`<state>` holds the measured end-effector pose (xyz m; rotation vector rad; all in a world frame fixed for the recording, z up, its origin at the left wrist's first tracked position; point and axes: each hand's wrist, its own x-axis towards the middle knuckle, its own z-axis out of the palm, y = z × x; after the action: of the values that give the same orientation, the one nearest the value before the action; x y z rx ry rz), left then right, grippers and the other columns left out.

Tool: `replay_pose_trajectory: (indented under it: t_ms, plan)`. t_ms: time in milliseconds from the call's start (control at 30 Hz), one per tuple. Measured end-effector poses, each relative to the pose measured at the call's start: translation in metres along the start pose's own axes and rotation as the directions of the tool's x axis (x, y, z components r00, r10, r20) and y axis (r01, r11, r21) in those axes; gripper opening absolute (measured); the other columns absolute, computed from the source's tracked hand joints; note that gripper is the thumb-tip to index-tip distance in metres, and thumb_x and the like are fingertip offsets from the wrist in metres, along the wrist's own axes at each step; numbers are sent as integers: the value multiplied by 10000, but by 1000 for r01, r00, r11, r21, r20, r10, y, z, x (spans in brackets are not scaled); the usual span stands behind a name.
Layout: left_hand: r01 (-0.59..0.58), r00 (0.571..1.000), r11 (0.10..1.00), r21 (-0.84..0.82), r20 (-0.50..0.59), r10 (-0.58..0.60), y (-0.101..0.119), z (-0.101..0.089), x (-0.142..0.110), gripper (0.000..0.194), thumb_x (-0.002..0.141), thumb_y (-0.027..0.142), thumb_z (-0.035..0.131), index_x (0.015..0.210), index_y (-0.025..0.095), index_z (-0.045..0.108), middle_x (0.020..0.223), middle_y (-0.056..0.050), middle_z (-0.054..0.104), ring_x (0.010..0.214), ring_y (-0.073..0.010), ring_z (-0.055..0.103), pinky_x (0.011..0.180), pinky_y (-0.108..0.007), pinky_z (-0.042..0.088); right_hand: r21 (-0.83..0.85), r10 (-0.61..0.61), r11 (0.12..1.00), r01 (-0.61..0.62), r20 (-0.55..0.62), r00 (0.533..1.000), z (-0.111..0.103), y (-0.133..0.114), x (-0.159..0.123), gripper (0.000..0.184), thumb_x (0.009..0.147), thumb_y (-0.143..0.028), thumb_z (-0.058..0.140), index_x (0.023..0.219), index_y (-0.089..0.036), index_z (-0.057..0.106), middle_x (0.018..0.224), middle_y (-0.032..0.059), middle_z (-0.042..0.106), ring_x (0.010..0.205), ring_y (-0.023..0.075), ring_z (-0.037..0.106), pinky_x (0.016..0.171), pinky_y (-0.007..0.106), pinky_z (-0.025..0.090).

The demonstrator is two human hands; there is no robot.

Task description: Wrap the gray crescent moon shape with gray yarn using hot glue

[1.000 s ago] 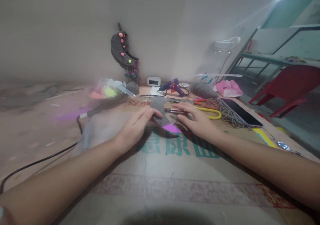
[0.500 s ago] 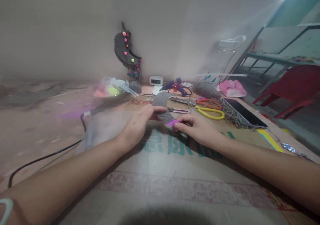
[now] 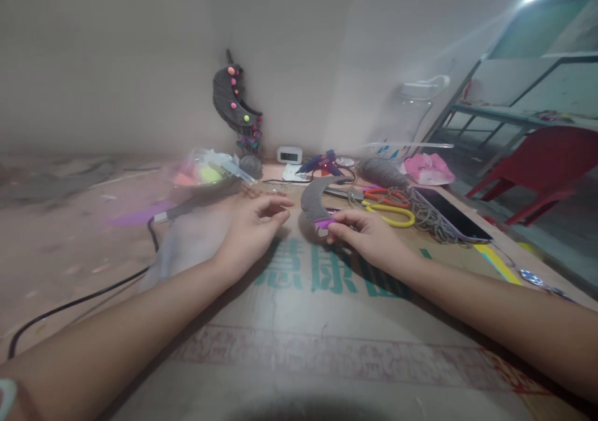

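- Reading the clock from the wearer's seat, with twelve straight ahead: right up close at six, the cardboard (image 3: 299, 340) spreads out, a reddish printed band across it and green characters beyond.
- Over at ten, a black cable (image 3: 77, 307) snakes along the tabletop.
- Up to half past eleven, and here's the left hand (image 3: 252, 233)! Thumb and forefinger are curved toward each other with a clear gap between them, and nothing shows in their hold.
- One o'clock, the right hand (image 3: 367, 235): thumb and forefinger are pinched together on a purple end (image 3: 326, 222), the other fingers folded in behind.
- And that end belongs to the grey crescent (image 3: 312, 198), dead on twelve, its curved body rising away from the grip, its hollow side facing three. Whether it touches the cardboard, I cannot tell.
- Just past it at one, a yellow handle (image 3: 397, 214) and an orange handle (image 3: 380, 195) lie beside tangled grey yarn (image 3: 432, 220), with a phone (image 3: 451, 215) next door.
- Deeper at twelve, a glue gun (image 3: 324, 163) and a white digital clock (image 3: 289, 155); at eleven, a bowl (image 3: 205, 186) piled with plastic.
- Far back, half past eleven: a larger crescent (image 3: 224, 100) studded with bright balls against the wall.
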<state>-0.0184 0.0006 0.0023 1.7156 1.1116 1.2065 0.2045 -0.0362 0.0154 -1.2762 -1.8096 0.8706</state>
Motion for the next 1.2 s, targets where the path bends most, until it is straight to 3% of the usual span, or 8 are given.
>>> replay_pose_trajectory:
  t_ms: [133,267,367,467,667,833,967,1200]
  plan:
    - [-33,995,999,-11,99,34,2,1,-3,223,899,288,575,1035,179,714,964,-64,728,927,-195,668,884,-356,515,-34,-22,999,22,-2,1000,1,-2,-1,234,884,-363,584,756,-188,672,732,22,691,676,148,611,649,275,466]
    - [-47,980,992,-114,186,67,-2,4,-7,376,969,361,469,1293,190,551,842,-39,697,852,-187,682,859,-371,533,-55,-52,997,52,-3,999,2,-7,-2,251,874,-348,582,684,-196,647,711,19,686,658,148,605,642,278,464]
    - [-96,953,987,-131,276,129,-1,7,-10,531,913,362,587,1405,229,437,987,-53,677,930,-187,674,878,-361,535,-55,-33,998,34,15,999,3,-10,-3,233,870,-335,578,696,-200,655,698,17,680,644,147,594,629,280,458]
    - [-185,932,982,-36,309,187,3,8,-12,633,834,332,697,1413,248,455,1177,-87,630,1021,-198,636,927,-363,516,-85,-26,996,31,58,998,4,-10,-3,231,868,-331,578,696,-201,661,689,15,668,646,145,581,621,276,446]
    - [-101,972,992,-81,207,116,2,5,-9,322,916,380,581,1179,202,639,1088,-78,683,971,-193,650,875,-333,518,-151,-32,987,49,111,993,7,-7,-2,230,852,-372,623,710,-192,631,674,1,614,633,131,530,597,258,420]
    - [-11,990,988,-153,138,33,3,4,-5,191,882,337,622,997,187,638,895,-38,707,787,-167,677,753,-304,537,88,-62,994,67,-62,996,5,-3,0,193,910,-397,547,911,-204,545,836,24,627,705,140,573,652,278,471]
    - [14,985,986,-164,171,15,6,6,-6,130,884,292,592,933,190,655,851,-28,693,754,-163,667,721,-306,532,288,-31,958,20,32,999,5,-1,1,228,890,-364,597,1051,-221,522,1112,63,627,686,107,562,627,274,475]
    - [-73,967,997,-27,244,78,8,2,-7,201,921,283,524,984,198,695,918,-39,675,869,-176,618,847,-342,494,499,-60,866,-44,190,980,8,8,2,313,857,-430,670,983,-229,466,775,-30,615,628,111,585,583,263,447]
